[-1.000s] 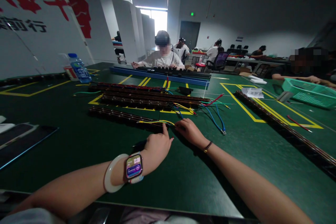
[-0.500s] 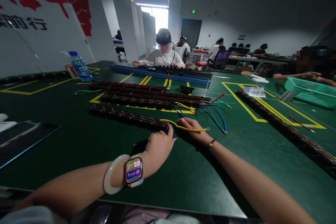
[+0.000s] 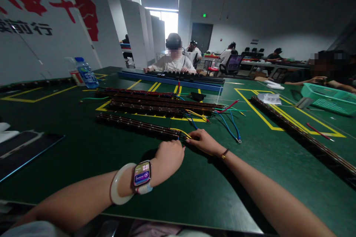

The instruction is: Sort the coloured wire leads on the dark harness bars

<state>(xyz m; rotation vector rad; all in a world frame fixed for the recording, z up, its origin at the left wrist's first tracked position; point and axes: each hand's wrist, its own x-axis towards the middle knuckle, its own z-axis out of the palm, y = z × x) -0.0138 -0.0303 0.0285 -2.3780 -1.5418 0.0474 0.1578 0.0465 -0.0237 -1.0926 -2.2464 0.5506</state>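
Note:
A long dark strip (image 3: 136,124) with rows of metal contacts lies slantwise before me on the table. My left hand (image 3: 170,155), wearing a watch and a pale bangle, is closed at its right end. A bit of blue (image 3: 178,138) shows at those fingertips; what they grip is hidden. From the strip's end a yellow wire (image 3: 178,130) arcs to my right hand (image 3: 204,142), whose thumb and fingers are pinched on it. Its free end is hidden by that hand. Both hands are close together at the strip's tip.
Behind lie several similar strips (image 3: 150,105) with blue wires (image 3: 225,124) trailing right. A further strip (image 3: 300,133) and a green basket (image 3: 328,98) are at the right. A bottle (image 3: 87,74) and a dark flat panel (image 3: 30,152) are left. A person (image 3: 174,57) sits opposite.
My right hand has closed in on the strip's end, and the yellow wire's lug end, seen before beyond it, is now out of sight. My left fingers have curled down; the extended index finger is bent.

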